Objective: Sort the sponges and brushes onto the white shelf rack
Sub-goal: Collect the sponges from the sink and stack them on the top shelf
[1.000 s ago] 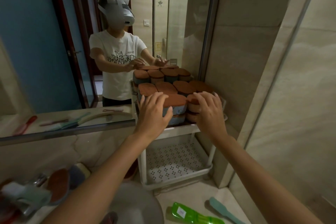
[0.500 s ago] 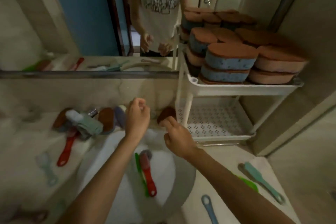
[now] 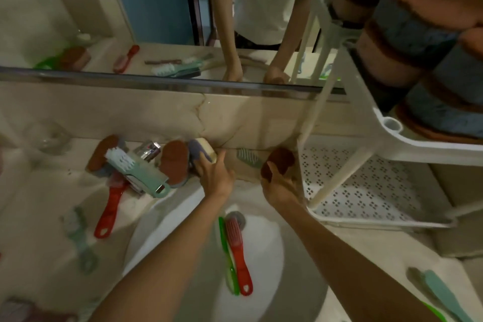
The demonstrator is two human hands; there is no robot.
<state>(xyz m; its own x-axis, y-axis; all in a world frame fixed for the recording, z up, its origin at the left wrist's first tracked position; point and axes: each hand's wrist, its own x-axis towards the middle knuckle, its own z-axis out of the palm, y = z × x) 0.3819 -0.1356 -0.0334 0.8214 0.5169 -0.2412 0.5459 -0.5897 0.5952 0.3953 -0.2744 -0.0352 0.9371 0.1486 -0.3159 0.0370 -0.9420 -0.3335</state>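
My right hand [image 3: 281,188] grips a brown sponge [image 3: 281,163] on the counter, just left of the white shelf rack [image 3: 386,136]. My left hand [image 3: 215,178] has its fingers on a purple and cream sponge [image 3: 202,150] at the back wall; whether it grips it I cannot tell for sure. Another brown sponge [image 3: 173,161] leans beside it. The rack's top tier holds several stacked brown-topped blue sponges [image 3: 415,31]. Its perforated lower tier [image 3: 379,188] is bare. A red brush [image 3: 239,251] and a green brush [image 3: 227,253] lie in the sink [image 3: 266,256].
A mint scrub brush [image 3: 136,171] rests over the faucet [image 3: 149,150], with a red-handled brush [image 3: 109,206] below. A pale green brush [image 3: 79,239] lies left on the counter, a teal brush [image 3: 441,295] lower right, a small comb-like brush [image 3: 248,158] between my hands. A mirror runs along the back.
My hands left the sponges stacked on the rack's top tier and dropped to the counter. The view tilted down. The right hand closed on a brown sponge; the left reached the purple one.
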